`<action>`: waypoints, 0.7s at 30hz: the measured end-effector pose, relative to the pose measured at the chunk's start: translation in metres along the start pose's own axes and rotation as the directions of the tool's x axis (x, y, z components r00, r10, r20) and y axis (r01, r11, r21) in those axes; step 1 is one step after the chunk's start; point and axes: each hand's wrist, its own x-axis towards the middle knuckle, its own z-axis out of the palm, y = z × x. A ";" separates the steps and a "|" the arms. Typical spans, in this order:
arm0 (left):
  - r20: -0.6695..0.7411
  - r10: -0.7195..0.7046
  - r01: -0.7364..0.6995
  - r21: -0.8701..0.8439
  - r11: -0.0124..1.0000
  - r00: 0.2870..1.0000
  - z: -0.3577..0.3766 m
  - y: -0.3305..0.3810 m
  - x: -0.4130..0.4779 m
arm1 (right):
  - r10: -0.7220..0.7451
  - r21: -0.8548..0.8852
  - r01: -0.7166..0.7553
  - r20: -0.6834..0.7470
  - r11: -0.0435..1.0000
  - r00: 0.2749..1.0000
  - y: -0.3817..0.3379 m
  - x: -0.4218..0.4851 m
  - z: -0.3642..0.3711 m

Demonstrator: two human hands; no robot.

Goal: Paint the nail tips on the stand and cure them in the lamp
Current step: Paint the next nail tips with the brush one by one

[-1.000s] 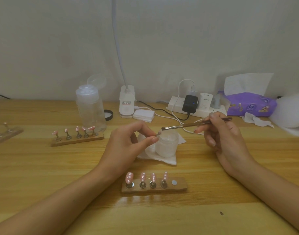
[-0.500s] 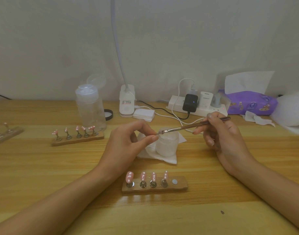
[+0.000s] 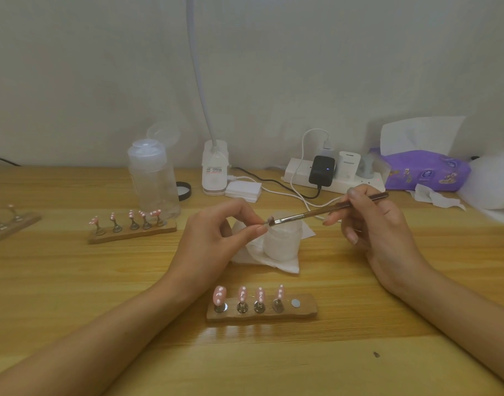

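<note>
My left hand (image 3: 213, 238) pinches a small nail tip (image 3: 267, 222) on its holder between thumb and forefinger, above a frosted jar (image 3: 282, 242). My right hand (image 3: 370, 221) holds a thin brown brush (image 3: 325, 211), and its bristles touch the nail tip. In front of me lies a wooden stand (image 3: 262, 311) with several pink, white-dotted nail tips upright and one bare magnet spot (image 3: 295, 303) at its right end. A second stand (image 3: 132, 234) with pink tips sits to the left.
The jar rests on a white tissue (image 3: 273, 261). Behind are a clear pump bottle (image 3: 153, 181), a white lamp base (image 3: 215, 172) with a gooseneck, a power strip (image 3: 333, 175) with chargers and cables, and a purple tissue pack (image 3: 425, 172). A third stand (image 3: 8, 221) lies far left.
The brush tip has moved slightly left and down, from beside the pinched nail tip onto it. Both hands stay in nearly the same place.
</note>
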 end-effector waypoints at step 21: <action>-0.005 0.011 -0.011 0.014 1.000 1.000 0.000 0.000 -0.002 | -0.003 0.031 0.003 -0.002 1.000 1.000 0.000 0.000 -0.001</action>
